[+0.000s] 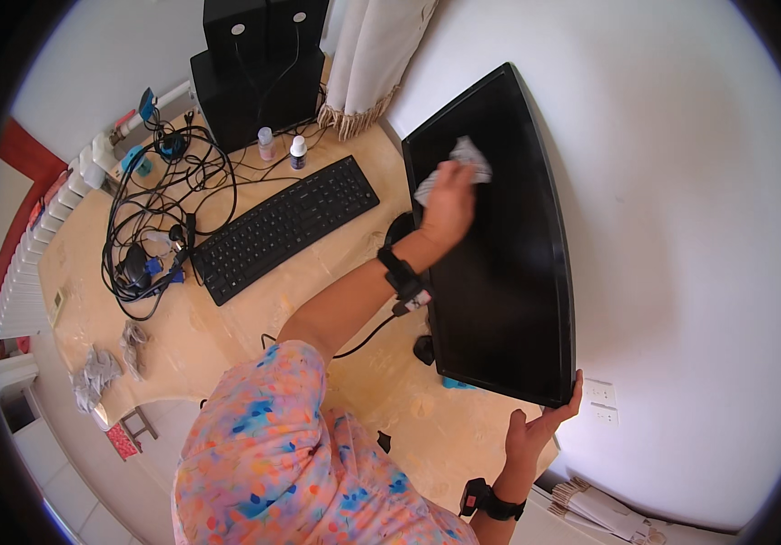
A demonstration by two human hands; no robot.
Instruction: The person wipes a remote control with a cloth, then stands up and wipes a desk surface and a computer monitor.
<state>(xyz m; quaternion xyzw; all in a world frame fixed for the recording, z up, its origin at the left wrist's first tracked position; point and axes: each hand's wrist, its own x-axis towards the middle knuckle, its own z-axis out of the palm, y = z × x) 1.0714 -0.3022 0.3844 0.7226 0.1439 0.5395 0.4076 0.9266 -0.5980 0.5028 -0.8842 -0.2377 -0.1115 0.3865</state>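
Observation:
A black flat-screen monitor (499, 272) stands tilted in the picture beside the white wall, its dark screen towards me. My left hand (450, 204) presses a crumpled, pale striped cloth (470, 162) to the upper part of the screen; its fingers are blurred. At the monitor's lower right corner, my right hand (539, 430) holds the frame, fingers along the outer edge and thumb apart. Part of the black monitor stand (401, 228) shows behind my left forearm. Each wrist wears a black strap with a small device; a cable leads from the left one.
A black keyboard (288, 228) lies on the covered table (227, 334), next to tangled black cables (149, 225). Two small bottles (298, 152) stand before black computer cases (261, 88). Crumpled grey cloths (96, 377) lie near the left edge. A black mouse (424, 349) sits by the monitor.

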